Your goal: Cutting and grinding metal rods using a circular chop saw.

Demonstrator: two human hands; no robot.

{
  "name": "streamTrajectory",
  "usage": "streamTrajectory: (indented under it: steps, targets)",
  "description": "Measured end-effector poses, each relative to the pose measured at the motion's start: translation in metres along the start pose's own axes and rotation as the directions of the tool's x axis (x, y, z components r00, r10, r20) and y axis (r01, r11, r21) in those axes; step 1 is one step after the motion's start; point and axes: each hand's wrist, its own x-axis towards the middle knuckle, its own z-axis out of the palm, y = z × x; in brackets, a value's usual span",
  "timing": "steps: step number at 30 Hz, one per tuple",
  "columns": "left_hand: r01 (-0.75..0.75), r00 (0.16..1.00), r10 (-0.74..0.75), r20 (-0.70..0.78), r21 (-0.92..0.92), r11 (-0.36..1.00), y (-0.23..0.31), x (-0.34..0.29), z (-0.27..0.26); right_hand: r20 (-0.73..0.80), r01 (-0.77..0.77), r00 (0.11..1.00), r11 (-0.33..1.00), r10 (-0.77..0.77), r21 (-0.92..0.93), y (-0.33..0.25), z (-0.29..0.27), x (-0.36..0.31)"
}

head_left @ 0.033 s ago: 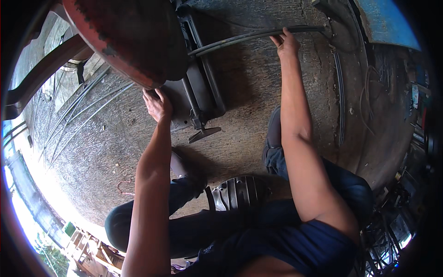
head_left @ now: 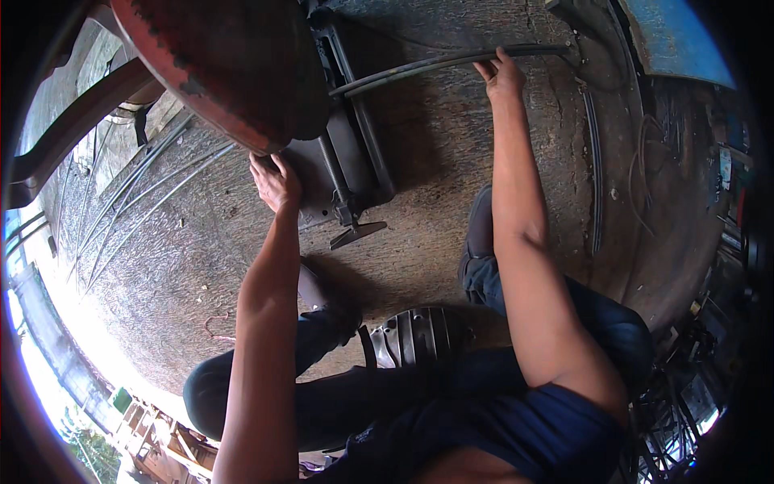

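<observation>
My right hand (head_left: 505, 78) is closed round a few thin grey metal rods (head_left: 403, 73). They run to the left into the dark metal vise (head_left: 355, 133) of a cut-off saw, whose worn red guard (head_left: 189, 81) hangs above. Below that guard's lower edge is my left hand (head_left: 276, 185), beside the saw's base plate (head_left: 310, 173). Its thumb and fingers look apart, though the fingertips are hidden under the guard, and what they touch I cannot make out. The vise's T-shaped handle (head_left: 357, 235) points toward me.
Long thin rods (head_left: 153, 165) lie on the worn floor (head_left: 218, 242) at the left. Another bundle of rods (head_left: 595, 173) lies to the right, near a loose cable (head_left: 641, 161). A blue panel (head_left: 681, 36) stands at the far right. My shoes and bent legs are close below the saw.
</observation>
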Motion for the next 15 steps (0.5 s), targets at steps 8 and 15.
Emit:
streamTrajectory:
  steps: [8, 15]
  targets:
    - [0.019, 1.000, -0.019, 0.016, 0.011, 1.000, 0.005, -0.003, -0.003, 0.044, -0.027, 0.999, 1.000, 0.027, -0.007, 0.000, -0.009, 0.006]
    - [0.022, 0.997, -0.032, -0.070, -0.136, 0.991, -0.007, 0.001, -0.002, 0.022, -0.020, 1.000, 1.000, 0.020, -0.022, -0.003, -0.002, -0.002]
